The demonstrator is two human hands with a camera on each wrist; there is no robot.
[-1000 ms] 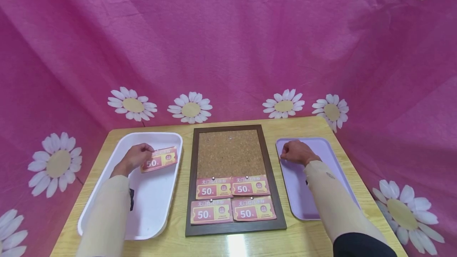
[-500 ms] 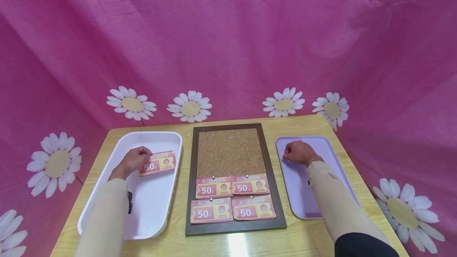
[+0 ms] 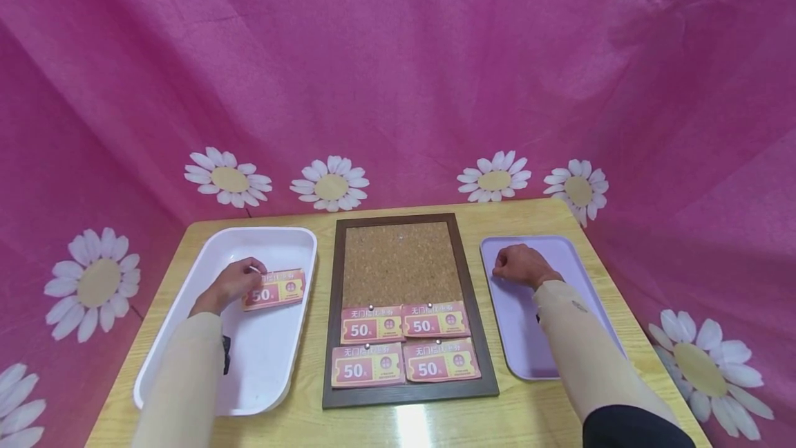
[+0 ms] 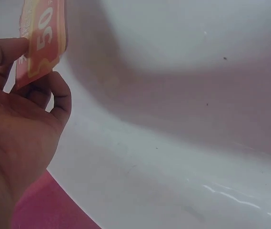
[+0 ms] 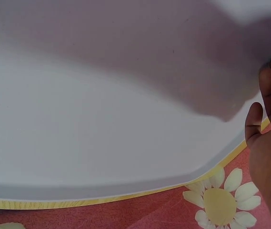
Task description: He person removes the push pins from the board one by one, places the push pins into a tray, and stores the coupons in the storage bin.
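My left hand (image 3: 231, 283) pinches a pink and yellow coupon (image 3: 285, 292) marked 50 at its left end, inside the white basin (image 3: 261, 365). The left wrist view shows the thumb and fingers on the coupon (image 4: 48, 28). My right hand (image 3: 524, 267) is at the upper left part of the purple tray (image 3: 528, 344), fingers bent. In the right wrist view its fingertips run past the edge, so whether they pinch anything small is hidden. Between the containers lies a framed corkboard (image 3: 403, 261), with several similar coupons (image 3: 373, 326) held by silver pushpins (image 3: 438, 342) on its lower half.
A wooden table (image 3: 323, 427) carries the basin, corkboard and tray side by side. Behind and around it hangs a pink curtain (image 3: 398, 102) printed with daisies. The basin has raised walls; the tray has a low rim.
My left hand has lowered the coupon a little within the basin. My right hand has shifted slightly right from the tray's left rim, then stayed about still.
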